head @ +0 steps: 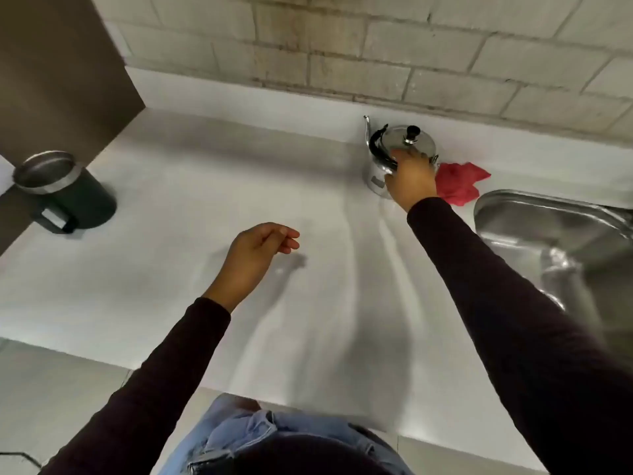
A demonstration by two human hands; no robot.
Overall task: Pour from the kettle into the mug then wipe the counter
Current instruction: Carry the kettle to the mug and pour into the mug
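Observation:
A shiny steel kettle (402, 142) with a black handle and black lid knob stands at the back of the white counter (205, 200), spout pointing left. My right hand (411, 178) reaches over it with the fingers closed around the black handle. A dark mug (65, 192) with a steel rim and a side handle stands far left on the counter. My left hand (260, 248) hovers above the middle of the counter, fingers loosely curled, holding nothing. A red cloth (460, 183) lies crumpled just right of the kettle, partly hidden by my right hand.
A steel sink (555, 234) is set into the counter at the right. A brick wall (376, 46) runs along the back. A brown cabinet panel (58, 63) hangs over the far left, close to the mug.

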